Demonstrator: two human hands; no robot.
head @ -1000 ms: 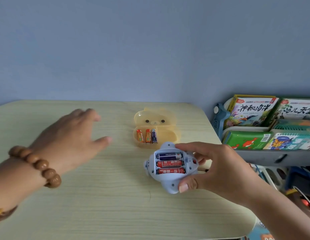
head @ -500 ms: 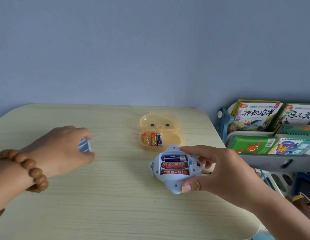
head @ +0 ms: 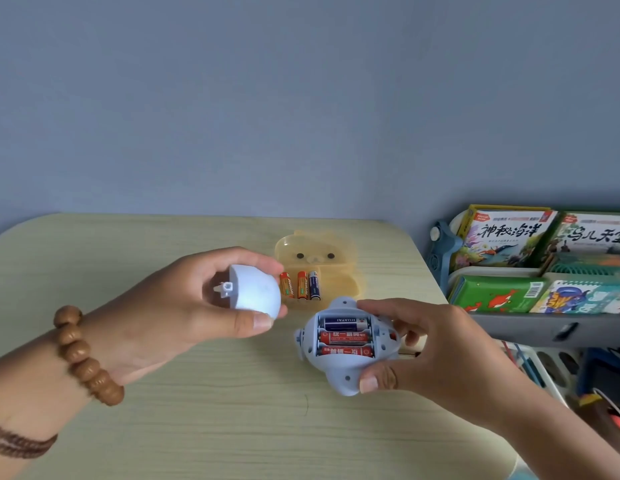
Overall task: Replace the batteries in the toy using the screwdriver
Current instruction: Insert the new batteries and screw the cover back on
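Cover refit, head view. The left hand (head: 183,306) holds the cover (head: 256,292) clear of the counter (head: 163,427). Its grip is closed on the shell, thumb under the near edge and fingers curled over the far side. The cover's inner face and screw post are turned toward the palm and the camera, probably so that the post can be lined up before seating.

The right hand (head: 440,348) holds the toy (head: 339,372) with its underside up, which exposes the bay. This grip is also closed, with the thumb on the near lobe and the fingers arched over the far rim. The bay between them is left unobstructed. Three cells (head: 345,337) lie side by side inside it and fill it.

Just beyond both grips, the open yellow case (head: 336,271) keeps three more cells, the spares (head: 301,285), upright and within easy reach.

The left wrist is bent inward, bringing the cover near the toy but not touching it. The right forearm enters from the near right, wrist level.

What may be the screwdriver (head: 410,355) shows only as a thin shaft behind the right grip.
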